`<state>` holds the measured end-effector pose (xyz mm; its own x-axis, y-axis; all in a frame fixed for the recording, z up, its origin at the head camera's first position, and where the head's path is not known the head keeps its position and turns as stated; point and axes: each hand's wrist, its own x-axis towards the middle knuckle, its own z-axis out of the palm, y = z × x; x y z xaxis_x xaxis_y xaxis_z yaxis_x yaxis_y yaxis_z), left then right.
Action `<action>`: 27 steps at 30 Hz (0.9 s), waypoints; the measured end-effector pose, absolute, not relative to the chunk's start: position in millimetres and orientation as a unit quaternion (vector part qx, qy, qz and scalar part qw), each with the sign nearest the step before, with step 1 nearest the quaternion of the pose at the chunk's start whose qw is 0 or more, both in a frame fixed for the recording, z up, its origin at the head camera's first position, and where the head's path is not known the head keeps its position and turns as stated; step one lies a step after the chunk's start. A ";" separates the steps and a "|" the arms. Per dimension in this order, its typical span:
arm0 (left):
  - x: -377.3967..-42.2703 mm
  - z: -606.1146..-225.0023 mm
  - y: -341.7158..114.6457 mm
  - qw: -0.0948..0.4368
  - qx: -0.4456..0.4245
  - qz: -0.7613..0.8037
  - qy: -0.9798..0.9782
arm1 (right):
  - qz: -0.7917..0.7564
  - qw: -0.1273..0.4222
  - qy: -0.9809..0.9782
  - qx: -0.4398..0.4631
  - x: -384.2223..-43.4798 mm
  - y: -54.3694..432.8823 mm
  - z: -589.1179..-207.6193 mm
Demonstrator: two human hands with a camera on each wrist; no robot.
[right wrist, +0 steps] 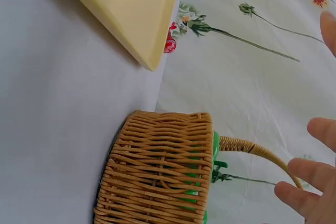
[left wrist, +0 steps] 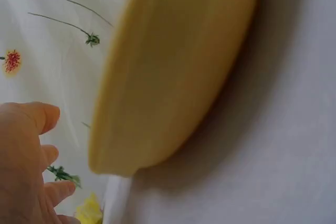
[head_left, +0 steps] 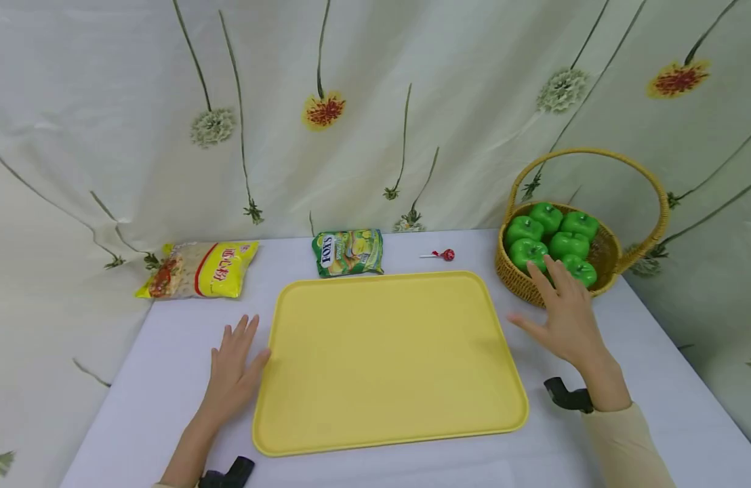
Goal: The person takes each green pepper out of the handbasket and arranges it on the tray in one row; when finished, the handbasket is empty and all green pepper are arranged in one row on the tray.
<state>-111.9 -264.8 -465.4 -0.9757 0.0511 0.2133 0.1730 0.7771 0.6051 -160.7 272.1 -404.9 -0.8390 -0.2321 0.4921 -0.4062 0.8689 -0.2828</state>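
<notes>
My left hand (head_left: pixel 232 373) is beside the left edge of a yellow tray (head_left: pixel 388 359), its fingers spread and its thumb overlapping the rim in the head view. In the left wrist view the tray's side (left wrist: pixel 173 77) looms close, with the fingers (left wrist: pixel 50 116) off to the left. My right hand (head_left: pixel 567 322) reaches toward a wicker basket (head_left: pixel 514 271) with fingers spread, holding nothing. Several shiny green bell peppers (head_left: pixel 528 252) fill the basket, and the fingertips overlap them in the head view. From the right wrist, the basket's woven wall (right wrist: pixel 157 166) shows below the tray corner.
Behind the tray lie a green Fox's candy bag (head_left: pixel 349 253) and a red lollipop (head_left: pixel 449 255). A yellow-and-clear food packet (head_left: pixel 198 271) lies at the back left. The basket's tall handle (head_left: pixel 585 150) arches up near the floral cloth (head_left: pixel 412 115) behind the table.
</notes>
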 end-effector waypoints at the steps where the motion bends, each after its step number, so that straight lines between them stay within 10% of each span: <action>1: -112.9 -469.4 -265.0 0.092 -0.060 -0.342 -0.933 | 0.198 0.245 -0.933 0.173 -161.6 273.2 -405.0; 8: -117.1 -486.5 -265.5 0.065 -0.050 -0.353 -0.932 | 0.256 0.312 -0.902 0.152 -168.3 287.8 -406.2; 27: -115.5 -491.3 -263.5 0.071 -0.066 -0.317 -0.944 | 0.382 0.213 -0.898 -0.055 -180.8 330.3 -399.2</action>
<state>-115.5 -263.5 -491.3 -0.9814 0.0789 0.1749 0.1685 0.7908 0.5884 -180.8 330.3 -399.2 -0.9028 0.2618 0.3412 -0.0641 0.7026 -0.7087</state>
